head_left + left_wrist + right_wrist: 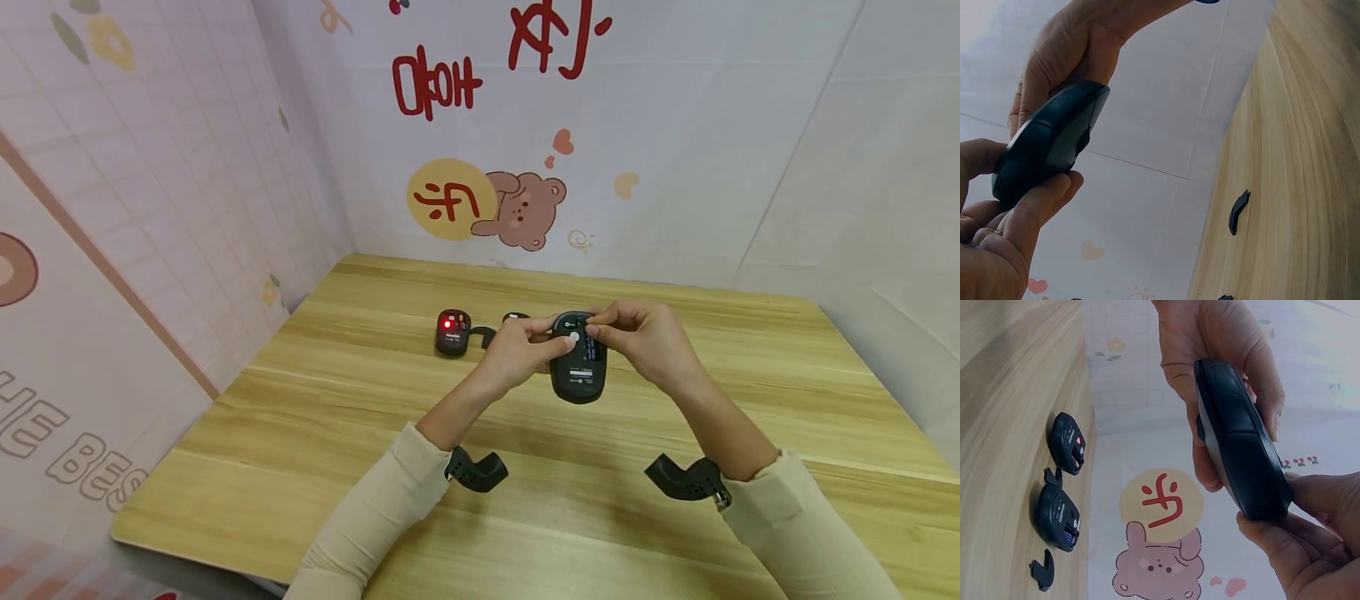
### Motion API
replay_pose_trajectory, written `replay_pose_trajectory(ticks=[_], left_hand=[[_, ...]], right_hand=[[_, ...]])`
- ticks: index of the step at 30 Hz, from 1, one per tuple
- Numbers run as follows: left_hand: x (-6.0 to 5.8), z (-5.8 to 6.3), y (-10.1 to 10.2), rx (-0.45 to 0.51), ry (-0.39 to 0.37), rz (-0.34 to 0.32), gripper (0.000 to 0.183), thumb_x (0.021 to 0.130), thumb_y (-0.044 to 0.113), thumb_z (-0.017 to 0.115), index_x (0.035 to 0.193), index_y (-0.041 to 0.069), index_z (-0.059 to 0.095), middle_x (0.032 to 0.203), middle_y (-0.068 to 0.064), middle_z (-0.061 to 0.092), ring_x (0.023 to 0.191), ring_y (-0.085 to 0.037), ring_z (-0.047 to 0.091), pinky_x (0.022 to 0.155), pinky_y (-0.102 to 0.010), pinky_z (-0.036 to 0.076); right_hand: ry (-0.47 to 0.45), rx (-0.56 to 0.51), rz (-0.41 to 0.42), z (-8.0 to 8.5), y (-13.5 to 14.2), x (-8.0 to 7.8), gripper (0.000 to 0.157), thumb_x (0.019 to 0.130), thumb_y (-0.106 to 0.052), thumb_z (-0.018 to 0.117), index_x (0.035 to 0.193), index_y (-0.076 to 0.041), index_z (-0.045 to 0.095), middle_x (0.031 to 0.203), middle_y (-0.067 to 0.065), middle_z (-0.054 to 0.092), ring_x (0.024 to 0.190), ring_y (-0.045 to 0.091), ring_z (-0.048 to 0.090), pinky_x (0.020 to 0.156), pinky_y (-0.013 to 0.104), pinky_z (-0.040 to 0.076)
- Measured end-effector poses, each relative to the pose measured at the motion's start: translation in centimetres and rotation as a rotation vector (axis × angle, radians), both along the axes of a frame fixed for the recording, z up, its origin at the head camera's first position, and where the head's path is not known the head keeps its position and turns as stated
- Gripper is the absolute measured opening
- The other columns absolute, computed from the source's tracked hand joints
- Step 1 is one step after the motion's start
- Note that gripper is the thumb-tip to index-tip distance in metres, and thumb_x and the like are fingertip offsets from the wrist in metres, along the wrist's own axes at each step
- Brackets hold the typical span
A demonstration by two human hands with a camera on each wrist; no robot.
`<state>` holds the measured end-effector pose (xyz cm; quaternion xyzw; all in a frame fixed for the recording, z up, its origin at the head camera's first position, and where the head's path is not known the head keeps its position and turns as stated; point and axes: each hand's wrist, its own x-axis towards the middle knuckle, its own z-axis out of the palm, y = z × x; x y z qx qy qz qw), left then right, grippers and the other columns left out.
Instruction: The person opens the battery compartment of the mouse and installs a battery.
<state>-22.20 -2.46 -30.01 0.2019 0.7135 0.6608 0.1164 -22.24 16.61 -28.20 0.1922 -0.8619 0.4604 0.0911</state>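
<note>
Upside down between my hands is a black computer mouse (578, 386), its underside facing me and a battery compartment (594, 350) uncovered along its right side. My left hand (516, 354) grips the left edge, with the thumb on the underside near a white round spot. On the opposite edge, my right hand (647, 340) pinches the mouse at the upper end of the compartment with thumb and fingers. The right wrist view shows those right-hand fingers (1279, 547) on the mouse's end. Fingers partly cover the compartment, hiding some of its contents.
On the wooden table (360, 383) lies another upturned mouse (452, 340) with a red light showing. Beside it are a black curved cover (1052, 477), a third upturned mouse (1057, 519) and another loose cover (1044, 572). A printed wall sheet (637, 108) stands behind the table.
</note>
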Motion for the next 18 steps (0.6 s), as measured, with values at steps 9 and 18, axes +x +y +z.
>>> replay_pose_trajectory(ticks=[9, 18], left_hand=[[-0.76, -1.06, 0.16, 0.012, 0.004, 0.017, 0.045, 0.09, 0.011, 0.061, 0.132, 0.005, 0.049, 0.111, -0.017, 0.063, 0.091, -0.022, 0.065, 0.07, -0.031, 0.056], [-0.63, -1.02, 0.29, 0.024, 0.005, 0.019, 0.045, 0.089, 0.01, 0.062, 0.132, 0.003, 0.05, 0.108, -0.015, 0.065, 0.088, -0.019, 0.066, 0.069, -0.03, 0.056]], right_hand=[[-0.015, 0.006, -0.004, -0.04, 0.12, -0.07, 0.01, 0.085, -0.007, 0.066, 0.085, 0.002, 0.07, 0.095, 0.015, 0.067, 0.079, 0.009, 0.063, 0.066, 0.019, 0.053], [-0.026, -0.018, -0.009, -0.08, 0.11, -0.08, 0.009, 0.085, -0.004, 0.067, 0.085, 0.004, 0.07, 0.096, 0.017, 0.067, 0.079, 0.008, 0.063, 0.066, 0.02, 0.054]])
